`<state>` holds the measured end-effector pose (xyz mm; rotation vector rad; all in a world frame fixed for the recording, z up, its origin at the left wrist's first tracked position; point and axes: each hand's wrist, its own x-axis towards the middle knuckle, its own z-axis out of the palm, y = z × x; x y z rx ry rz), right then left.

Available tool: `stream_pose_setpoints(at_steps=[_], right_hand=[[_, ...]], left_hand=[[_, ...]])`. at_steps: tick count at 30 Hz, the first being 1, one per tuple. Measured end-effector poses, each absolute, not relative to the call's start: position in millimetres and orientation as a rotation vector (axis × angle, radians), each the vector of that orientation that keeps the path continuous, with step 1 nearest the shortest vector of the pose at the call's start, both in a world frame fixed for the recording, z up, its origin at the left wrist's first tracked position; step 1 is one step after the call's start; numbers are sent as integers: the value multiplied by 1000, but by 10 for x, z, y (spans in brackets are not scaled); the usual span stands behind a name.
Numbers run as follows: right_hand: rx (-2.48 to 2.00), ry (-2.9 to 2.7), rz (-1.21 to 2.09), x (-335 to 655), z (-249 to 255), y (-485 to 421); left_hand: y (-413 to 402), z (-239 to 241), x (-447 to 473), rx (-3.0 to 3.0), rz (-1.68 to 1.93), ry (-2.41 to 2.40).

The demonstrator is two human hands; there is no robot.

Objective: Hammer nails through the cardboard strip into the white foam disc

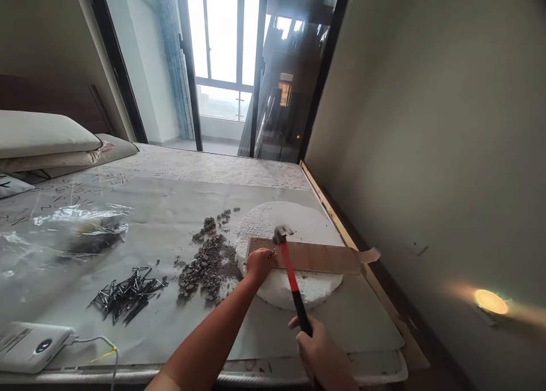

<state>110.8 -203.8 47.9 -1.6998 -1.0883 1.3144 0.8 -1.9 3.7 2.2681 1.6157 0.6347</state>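
My right hand [322, 348] is wrapped round the black grip of a claw hammer [291, 269] with a red and black handle. The hammer's metal head is slightly blurred above the board. My left hand [259, 266] rests at the left end of a flat brown wooden board [324, 258]. Its fingers are pinched on a small dark thing that looks like a nail [272, 255], mostly hidden by the fingers. Under the board lies a round white foam slab [264, 219]. Left of it is a heap of dark nails [128, 294].
Grey rubble [207, 263] is scattered beside the foam. A clear plastic bag [91, 232] and a white power bank [36, 345] with a cable lie at left on the grey sheet [170, 200]. Wooden strips [326, 200] edge the right side near the wall.
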Motion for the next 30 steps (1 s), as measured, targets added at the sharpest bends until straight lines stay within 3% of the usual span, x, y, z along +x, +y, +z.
stream_pose_setpoints(at_steps=[18,23,30], right_hand=[[-1702,-1137,1267,1096,508,-2036],[-1725,-1162,1112,1103,529,-2046],[-1756,-1111,1186,1110,464,-2039]], left_hand=[[-27,44,-1,2242,616,1621],[-35,52,-1,2245,609,1609],[-46,72,-1,2237,594,1609]])
